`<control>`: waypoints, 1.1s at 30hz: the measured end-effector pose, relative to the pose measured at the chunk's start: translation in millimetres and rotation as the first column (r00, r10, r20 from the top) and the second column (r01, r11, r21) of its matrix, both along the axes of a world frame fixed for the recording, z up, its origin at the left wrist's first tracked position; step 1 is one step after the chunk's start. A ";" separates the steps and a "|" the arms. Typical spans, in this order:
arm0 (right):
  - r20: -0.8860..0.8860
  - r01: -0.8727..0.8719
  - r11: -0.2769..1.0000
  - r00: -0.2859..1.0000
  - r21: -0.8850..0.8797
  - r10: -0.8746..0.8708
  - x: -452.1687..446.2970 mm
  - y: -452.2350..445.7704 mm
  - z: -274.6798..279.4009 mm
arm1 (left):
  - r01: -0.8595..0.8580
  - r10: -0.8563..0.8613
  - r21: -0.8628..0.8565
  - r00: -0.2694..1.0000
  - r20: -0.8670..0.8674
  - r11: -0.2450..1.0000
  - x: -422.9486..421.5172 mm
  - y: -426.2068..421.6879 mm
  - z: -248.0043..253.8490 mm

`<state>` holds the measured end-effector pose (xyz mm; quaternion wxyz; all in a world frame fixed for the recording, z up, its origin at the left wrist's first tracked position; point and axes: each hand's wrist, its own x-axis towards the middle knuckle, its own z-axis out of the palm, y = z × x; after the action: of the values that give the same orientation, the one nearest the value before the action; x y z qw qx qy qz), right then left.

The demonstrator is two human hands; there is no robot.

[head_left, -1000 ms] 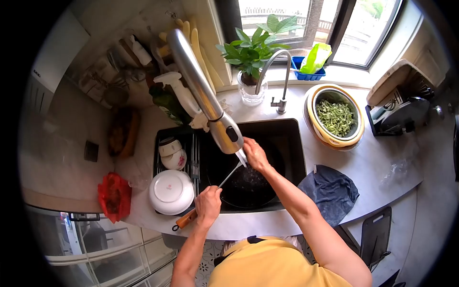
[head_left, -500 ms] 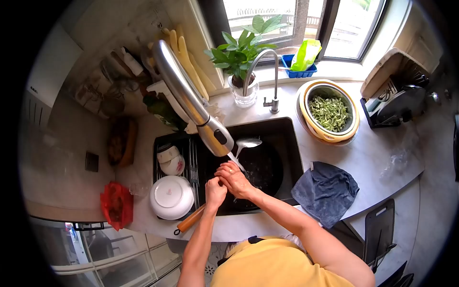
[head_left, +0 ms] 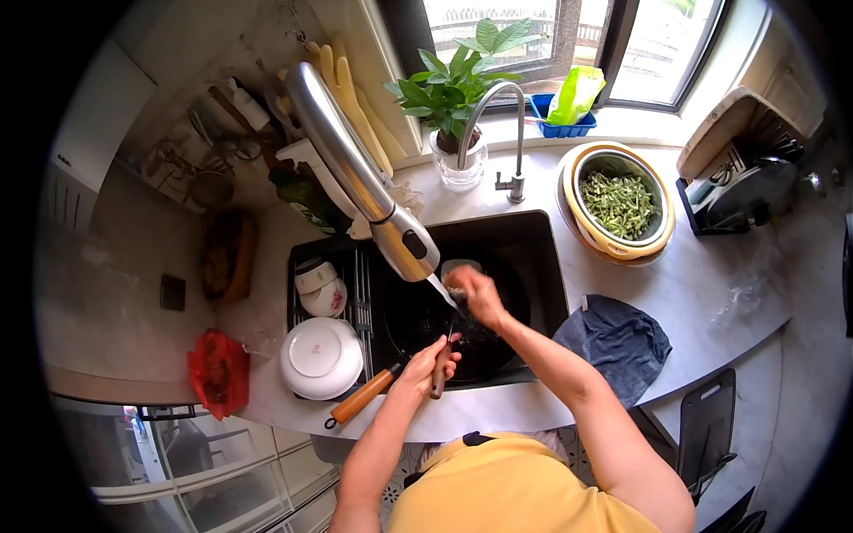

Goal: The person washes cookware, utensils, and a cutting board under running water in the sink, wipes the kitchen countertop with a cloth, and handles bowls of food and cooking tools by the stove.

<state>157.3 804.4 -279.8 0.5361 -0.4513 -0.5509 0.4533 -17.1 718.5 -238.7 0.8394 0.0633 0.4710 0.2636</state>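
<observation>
In the dark sink (head_left: 544, 266) lies a black wok (head_left: 515, 293); its orange-brown handle (head_left: 362, 398) sticks out over the front edge. My left hand (head_left: 425, 366) is closed around the dark brown handle (head_left: 439, 375) of a metal ladle, low over the wok. Over the ladle's upper end, my right hand (head_left: 480, 300) is curled and slightly blurred; what its fingers hold is hidden. Part of the pale ladle bowl (head_left: 460, 265) shows behind it. Water runs from the thick pull-out faucet (head_left: 404, 244) beside my right hand.
A drying rack left of the sink holds a white bowl (head_left: 322, 358) and a flowered cup (head_left: 327, 295). Right of the sink are a dark cloth (head_left: 613, 346) and a yellow-rimmed bowl (head_left: 579, 222) of cut greens. A thin tap (head_left: 520, 133) and potted plant (head_left: 462, 98) stand behind.
My hands were together below the faucet and have moved apart. The left is now lower on the ladle's brown handle, which has come into sight; the right has shifted up and right toward the bowl.
</observation>
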 end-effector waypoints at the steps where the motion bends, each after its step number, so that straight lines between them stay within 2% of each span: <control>1: 0.060 -0.145 0.989 0.987 -0.040 0.147 -7.7 -17.6 -8.7 | -0.036 0.050 -0.109 0.991 0.123 0.993 -5.5 6.5 -13.2; 2: -0.090 -0.362 0.912 0.932 -0.192 0.351 -13.0 -38.2 -5.0 | -0.057 0.111 -0.221 0.965 0.238 0.974 -7.1 10.9 -20.5; 3: 0.099 -0.302 0.950 0.951 0.074 0.294 -19.0 -42.6 -7.0 | -0.073 0.097 -0.151 0.982 0.163 0.986 -0.8 11.9 -5.8; 4: 0.264 -0.269 0.901 0.947 0.340 0.183 -21.7 -44.0 -18.7 | -0.094 0.121 -0.170 0.980 0.156 0.981 1.2 9.6 -0.4; 6: 0.596 -0.281 0.959 0.778 0.045 0.200 -5.7 -29.6 -45.8 | 0.004 0.051 -0.200 0.962 0.269 0.980 -0.9 2.2 6.1; 7: 0.550 -0.178 0.975 0.805 -0.133 0.222 3.9 -23.0 -36.8 | 0.014 0.046 -0.210 0.960 0.276 0.978 -1.2 -3.1 15.5; 8: 0.359 -0.003 0.928 0.922 -0.372 0.147 11.0 -18.5 -26.3 | 0.054 0.001 -0.198 0.963 0.271 0.979 -2.9 -8.5 17.6; 10: 0.322 0.260 0.940 0.929 -0.220 -0.182 18.8 -3.6 -33.4 | 0.079 -0.064 -0.160 0.993 0.097 0.984 0.5 -22.6 23.4; 12: 0.346 0.204 0.979 0.919 0.000 -0.191 26.5 4.1 -36.3 | 0.060 -0.053 -0.138 0.997 0.054 0.989 1.3 -29.5 30.7; 13: 0.376 0.145 0.989 0.915 0.028 -0.144 22.5 -3.3 -35.0 | 0.080 -0.081 -0.082 0.997 -0.011 0.993 1.2 -30.0 33.3; 14: 0.560 -0.123 0.990 0.816 -0.072 0.142 24.8 -4.2 -32.1 | 0.108 -0.110 -0.024 0.991 -0.079 0.994 1.0 -29.1 36.1; 15: 0.695 -0.317 0.945 0.697 0.075 0.178 22.4 -13.4 -52.9 | 0.112 -0.113 -0.024 0.990 -0.081 0.993 1.1 -28.6 38.9; 16: 0.814 -0.513 0.839 0.557 0.182 0.164 21.1 -21.4 -77.5 | 0.167 -0.166 -0.002 0.976 -0.139 0.986 1.0 -27.6 41.5; 17: 0.823 -0.623 0.778 0.482 0.079 0.301 27.5 -18.1 -79.1 | 0.222 -0.214 0.017 0.957 -0.196 0.975 1.4 -27.5 43.2; 18: 0.823 -0.623 0.778 0.481 0.079 0.302 29.3 -13.0 -72.4 | 0.220 -0.211 0.013 0.950 -0.230 0.975 1.8 -32.2 42.9; 20: 0.872 -0.320 0.938 0.487 0.136 0.039 24.4 -4.8 -53.1 | 0.230 -0.213 0.053 0.952 -0.220 0.972 2.8 -33.7 47.9; 21: 0.802 -0.395 0.893 0.593 0.217 0.067 17.3 0.1 -62.8 | 0.234 -0.217 0.049 0.951 -0.222 0.971 1.7 -35.4 50.4; 22: 0.646 -0.489 0.872 0.663 -0.010 0.380 8.1 -7.3 -67.9 | 0.235 -0.219 0.039 0.944 -0.246 0.971 1.9 -33.5 52.7; 24: 0.593 -0.538 0.828 0.722 0.158 0.356 14.9 -6.7 -83.2 | 0.244 -0.226 0.031 0.934 -0.276 0.969 1.8 -29.0 56.8; 26: 0.571 -0.345 0.929 0.793 0.133 0.213 23.6 9.4 -50.0 | 0.293 -0.258 0.083 0.921 -0.292 0.953 2.7 -29.9 59.2; 27: 0.565 -0.246 0.939 0.822 0.239 0.072 15.8 5.4 -39.6 | 0.299 -0.251 0.128 0.921 -0.297 0.946 4.9 -28.8 59.9; 28: 0.746 -0.477 0.873 0.617 0.099 0.252 13.4 8.5 -29.0 | 0.301 -0.253 0.132 0.922 -0.292 0.945 5.5 -28.0 59.3; 30: 0.714 -0.517 0.767 0.691 0.380 0.112 8.8 -3.5 -47.3 | 0.308 -0.272 0.076 0.914 -0.300 0.948 -1.0 -25.8 60.0; 31: 0.704 -0.521 0.803 0.684 0.290 0.190 19.4 3.8 -49.1 | 0.318 -0.272 0.108 0.911 -0.310 0.942 -0.5 -28.3 59.5; 33: 0.729 -0.402 0.911 0.650 0.094 0.212 16.4 21.6 -47.3 | 0.312 -0.265 0.122 0.916 -0.300 0.942 2.9 -28.6 63.8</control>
<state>173.8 826.1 -327.1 0.2509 -0.4182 -0.8339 0.2585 -14.2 689.8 -174.9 0.7858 0.2389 0.5464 0.1636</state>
